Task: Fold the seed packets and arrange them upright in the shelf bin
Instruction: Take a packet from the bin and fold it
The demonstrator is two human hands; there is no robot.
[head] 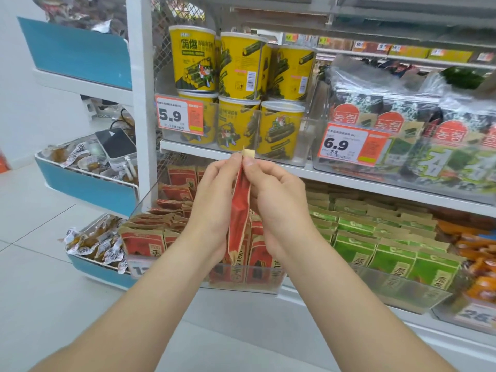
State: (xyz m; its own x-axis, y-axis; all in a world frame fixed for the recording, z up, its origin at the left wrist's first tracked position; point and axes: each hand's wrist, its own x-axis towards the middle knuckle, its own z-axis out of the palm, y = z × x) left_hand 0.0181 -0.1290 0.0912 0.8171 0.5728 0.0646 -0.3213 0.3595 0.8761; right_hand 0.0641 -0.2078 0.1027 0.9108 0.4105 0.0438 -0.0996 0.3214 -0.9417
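- Position: the red-and-tan paper seed packet (239,210) hangs edge-on at the centre of the frame. It is above the clear plastic shelf bin (271,281), which holds a row of upright red packets (145,242).
- Grip: the left hand (212,200) and right hand (276,202) each pinch the packet's upper edge between thumb and fingertips.
- Fold: press the tan top flap (248,153) flat along one straight crease. Keep both pinches level, or the crease will probably skew.
- Insertion: lower the packet bottom-first into a gap in the row at lower centre.
- Caution: the stocked packets lean and may topple if nudged.
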